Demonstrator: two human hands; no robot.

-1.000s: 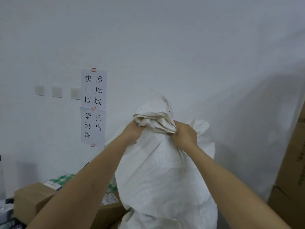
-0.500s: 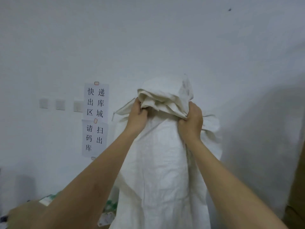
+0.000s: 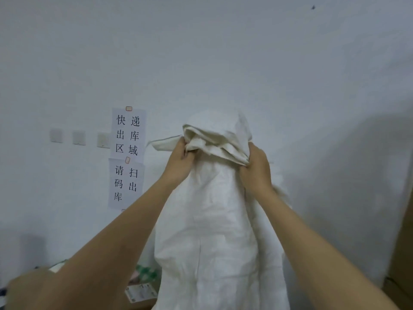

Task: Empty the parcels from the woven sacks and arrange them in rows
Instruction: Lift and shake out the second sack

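A person holds a white woven sack (image 3: 214,231) upright in front of a pale wall (image 3: 245,52), both arms raised. The left hand (image 3: 178,163) grips the bunched, folded fabric at the sack's top left, fingers curled into the cloth; the right hand (image 3: 256,170) clutches the gathered top right edge, fingers closed round it. The sack hangs down between the forearms, its lower end out of view. Left of the sack, two paper notices (image 3: 127,157) with Chinese characters are stuck to the wall, beside three wall switches (image 3: 78,137). Low and left of the sack, a labelled parcel (image 3: 140,291) shows.
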